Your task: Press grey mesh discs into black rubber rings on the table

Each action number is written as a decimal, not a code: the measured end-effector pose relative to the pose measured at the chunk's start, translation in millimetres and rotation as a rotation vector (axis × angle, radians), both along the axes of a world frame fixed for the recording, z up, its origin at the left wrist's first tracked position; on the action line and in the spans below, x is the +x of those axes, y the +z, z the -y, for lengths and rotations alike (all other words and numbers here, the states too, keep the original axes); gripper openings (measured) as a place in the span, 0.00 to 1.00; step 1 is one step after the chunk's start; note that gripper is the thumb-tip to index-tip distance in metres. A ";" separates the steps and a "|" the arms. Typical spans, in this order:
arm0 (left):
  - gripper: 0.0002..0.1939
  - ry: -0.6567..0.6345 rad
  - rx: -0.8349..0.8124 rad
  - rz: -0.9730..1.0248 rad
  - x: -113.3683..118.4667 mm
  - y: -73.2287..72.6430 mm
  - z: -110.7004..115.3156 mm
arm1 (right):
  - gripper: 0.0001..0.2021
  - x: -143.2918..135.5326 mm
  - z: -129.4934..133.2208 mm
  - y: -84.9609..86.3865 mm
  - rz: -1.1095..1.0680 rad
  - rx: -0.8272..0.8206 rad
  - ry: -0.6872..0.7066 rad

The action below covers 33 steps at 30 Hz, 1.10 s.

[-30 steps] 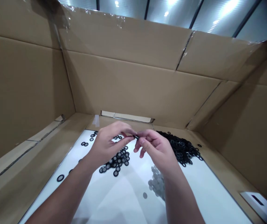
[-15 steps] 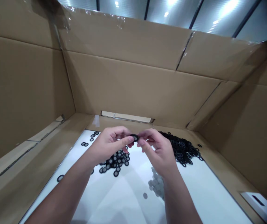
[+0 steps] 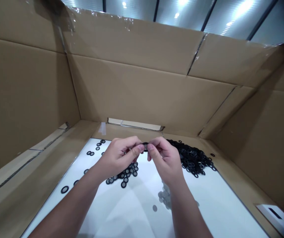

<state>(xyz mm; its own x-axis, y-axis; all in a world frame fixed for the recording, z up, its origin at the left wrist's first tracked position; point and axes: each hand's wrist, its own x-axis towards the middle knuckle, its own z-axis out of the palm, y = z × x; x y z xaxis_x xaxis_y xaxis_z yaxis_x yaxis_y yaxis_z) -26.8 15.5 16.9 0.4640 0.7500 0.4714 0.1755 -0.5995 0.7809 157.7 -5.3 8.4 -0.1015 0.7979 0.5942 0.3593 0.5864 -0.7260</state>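
Observation:
Between the fingertips of both hands is a small black rubber ring (image 3: 145, 144), partly covered by my thumbs. My left hand (image 3: 124, 152) pinches its left side and my right hand (image 3: 165, 153) pinches its right side. Whether a disc sits inside the ring I cannot tell. Below my left hand lies a pile of black rings with grey discs in them (image 3: 125, 175). Behind my right hand is a heap of loose black rings (image 3: 193, 157). Pale grey discs (image 3: 166, 196) lie beside my right forearm, which hides some of them.
A white board (image 3: 122, 211) forms the work surface inside a large cardboard box (image 3: 137, 89). Several single rings, such as one ring (image 3: 64, 189), lie along the left edge. One grey disc (image 3: 154, 208) lies apart. A white object with a dark slot (image 3: 275, 215) is at the right.
My right hand has shifted slightly left, and both thumbs have come closer together over the ring. My left forearm has moved a little, uncovering more rings at the left.

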 end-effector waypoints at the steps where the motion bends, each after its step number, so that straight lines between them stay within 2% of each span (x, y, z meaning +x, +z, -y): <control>1: 0.17 0.003 0.008 -0.007 0.1 0.2 -0.2 | 0.12 0.7 0.7 0.0 -0.022 -0.021 0.025; 4: 0.14 -0.003 -0.062 0.048 2.6 -0.8 -1.7 | 0.13 1.4 2.2 -0.1 -0.057 -0.056 0.078; 6: 0.10 -0.024 -0.177 0.160 4.8 -2.2 -3.6 | 0.14 1.0 2.1 0.1 -0.043 -0.058 0.052; 8: 0.12 -0.061 -0.279 0.273 5.6 -3.2 -6.2 | 0.14 1.0 1.3 0.8 0.006 -0.045 0.008; 11: 0.15 -0.113 -0.355 0.343 3.3 -3.1 -9.9 | 0.05 3.2 0.6 3.8 0.102 -0.004 0.023; 14: 0.15 -0.161 -0.431 0.332 -0.5 -2.6 -12.1 | 0.14 7.8 1.7 8.0 0.237 0.057 0.115; 16: 0.17 -0.171 -0.473 0.311 -1.7 -2.8 -12.7 | 0.14 10.7 2.7 9.8 0.312 0.099 0.141; 22: 0.19 -0.162 -0.519 0.289 1.0 -3.2 -12.7 | 0.08 11.6 1.2 6.7 0.383 0.161 0.052; 26: 0.19 -0.167 -0.523 0.306 2.7 -3.8 -11.3 | 0.09 7.7 -0.7 2.7 0.353 0.195 -0.030; 30: 0.18 -0.165 -0.532 0.330 2.4 -5.0 -11.1 | 0.14 8.2 0.6 4.7 0.359 0.149 0.047; 33: 0.18 -0.163 -0.530 0.335 2.7 -5.2 -11.7 | 0.12 9.7 1.4 6.7 0.368 0.171 0.099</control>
<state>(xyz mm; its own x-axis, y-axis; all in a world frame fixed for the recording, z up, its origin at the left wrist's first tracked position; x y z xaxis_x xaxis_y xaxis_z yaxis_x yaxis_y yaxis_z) -24.2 27.2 11.7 0.4835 0.8532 0.1956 -0.1901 -0.1158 0.9749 167.5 -6.7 15.1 -0.4030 0.6665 0.6272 0.5126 0.7321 -0.4486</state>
